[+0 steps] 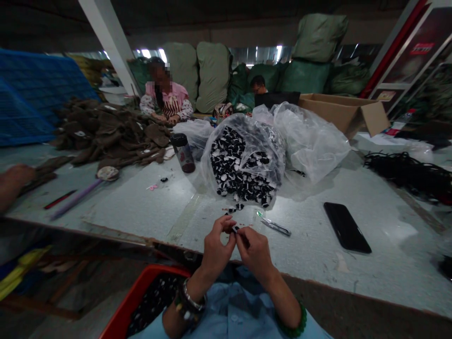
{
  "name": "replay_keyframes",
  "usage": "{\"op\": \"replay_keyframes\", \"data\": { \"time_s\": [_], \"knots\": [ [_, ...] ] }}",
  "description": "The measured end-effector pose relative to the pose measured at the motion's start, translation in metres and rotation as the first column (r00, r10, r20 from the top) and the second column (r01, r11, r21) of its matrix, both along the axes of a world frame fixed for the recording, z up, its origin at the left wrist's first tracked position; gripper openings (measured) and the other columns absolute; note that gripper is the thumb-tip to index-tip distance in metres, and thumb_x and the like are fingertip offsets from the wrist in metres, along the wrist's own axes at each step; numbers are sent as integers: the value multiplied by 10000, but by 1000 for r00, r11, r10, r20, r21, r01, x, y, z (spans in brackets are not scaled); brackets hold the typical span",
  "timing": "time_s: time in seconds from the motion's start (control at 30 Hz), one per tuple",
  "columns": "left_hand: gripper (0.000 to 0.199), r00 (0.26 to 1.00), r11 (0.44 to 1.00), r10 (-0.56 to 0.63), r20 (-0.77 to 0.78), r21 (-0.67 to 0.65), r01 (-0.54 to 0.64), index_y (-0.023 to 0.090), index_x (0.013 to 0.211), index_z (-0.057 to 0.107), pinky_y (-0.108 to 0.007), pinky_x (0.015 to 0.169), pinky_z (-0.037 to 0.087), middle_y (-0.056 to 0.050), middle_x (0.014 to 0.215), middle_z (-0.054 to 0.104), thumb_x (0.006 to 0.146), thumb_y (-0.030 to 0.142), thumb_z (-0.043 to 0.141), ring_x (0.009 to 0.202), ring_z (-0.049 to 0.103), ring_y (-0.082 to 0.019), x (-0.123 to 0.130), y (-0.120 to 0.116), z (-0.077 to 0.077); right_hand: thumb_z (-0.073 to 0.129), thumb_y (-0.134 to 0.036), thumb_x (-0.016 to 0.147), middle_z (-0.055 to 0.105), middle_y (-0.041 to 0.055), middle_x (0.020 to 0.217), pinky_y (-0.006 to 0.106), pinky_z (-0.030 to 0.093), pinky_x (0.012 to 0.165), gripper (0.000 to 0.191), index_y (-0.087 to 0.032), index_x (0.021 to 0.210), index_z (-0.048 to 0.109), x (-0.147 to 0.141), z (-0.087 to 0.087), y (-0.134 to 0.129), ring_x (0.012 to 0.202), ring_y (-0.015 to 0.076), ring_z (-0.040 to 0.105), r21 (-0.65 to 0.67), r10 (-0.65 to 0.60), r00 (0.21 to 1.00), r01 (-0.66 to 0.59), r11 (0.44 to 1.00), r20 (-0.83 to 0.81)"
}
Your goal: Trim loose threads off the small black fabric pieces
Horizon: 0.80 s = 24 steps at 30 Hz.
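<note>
My left hand [218, 245] and my right hand [254, 247] meet over the table's near edge. Between their fingertips they pinch one small black-and-white piece [235, 229], too small to name. Right in front lies a clear plastic bag [278, 165], its mouth towards me, full of similar black-and-white pieces [243, 176]. A few loose pieces [236, 208] have spilled out by its mouth. Just right of my fingers, thread snips [276, 226] rest on the table.
A black phone [348, 227] lies to the right, near black cords [409, 174]. A dark tumbler [182, 153] stands left of the bag. Brown fabric pieces [109, 132] are heaped at left. Another person's hand [16, 181] enters there. Below, a red bin [141, 287] holds more pieces.
</note>
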State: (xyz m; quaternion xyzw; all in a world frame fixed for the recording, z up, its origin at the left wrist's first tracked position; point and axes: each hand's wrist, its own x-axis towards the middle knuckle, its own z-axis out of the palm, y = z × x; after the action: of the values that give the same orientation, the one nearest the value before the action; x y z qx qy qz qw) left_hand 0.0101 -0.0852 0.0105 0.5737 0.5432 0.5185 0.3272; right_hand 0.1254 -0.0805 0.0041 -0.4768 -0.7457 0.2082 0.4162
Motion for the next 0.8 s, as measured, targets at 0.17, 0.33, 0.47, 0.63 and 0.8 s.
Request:
{"op": "replay_keyframes", "data": {
  "time_s": [0.17,0.33,0.47,0.63,0.8],
  "knots": [
    [326,996,996,16,-88,85,-8,214,943,522,-295,731,404,-37,855,608,624,162,557,751,548,-165,2,-7,1,423,-188,752,529,-12,565,196,345,480,118,-170,688,521,3,0,-4,477,95,465,-86,-56,994,47,995,-94],
    [298,996,993,92,-22,74,-90,214,908,533,-289,745,403,-16,784,612,616,168,564,742,567,-167,2,-12,2,403,-209,765,515,-13,555,194,339,481,136,-174,679,504,7,-1,-13,491,99,467,-77,-65,995,59,995,-77],
    [231,994,996,86,63,30,-88,195,829,527,-294,793,375,-25,830,595,606,155,572,804,556,-167,1,-15,4,385,-183,763,541,17,589,214,335,520,137,-166,699,505,9,1,-16,537,124,501,-42,-124,989,128,991,81],
    [415,854,962,-131,503,-145,233,182,984,389,-270,684,405,28,641,590,617,141,578,631,556,-117,0,-15,4,397,-183,754,525,2,533,205,328,488,150,-171,652,505,11,8,-14,487,114,490,-84,-85,995,88,993,47],
    [389,738,948,-79,671,-178,263,180,925,423,-213,594,383,24,653,596,586,119,605,615,549,-100,-1,0,4,416,-228,754,497,-32,484,181,341,426,151,-173,627,477,12,10,-7,414,84,450,-192,-87,965,39,981,-248]
  ]
}}
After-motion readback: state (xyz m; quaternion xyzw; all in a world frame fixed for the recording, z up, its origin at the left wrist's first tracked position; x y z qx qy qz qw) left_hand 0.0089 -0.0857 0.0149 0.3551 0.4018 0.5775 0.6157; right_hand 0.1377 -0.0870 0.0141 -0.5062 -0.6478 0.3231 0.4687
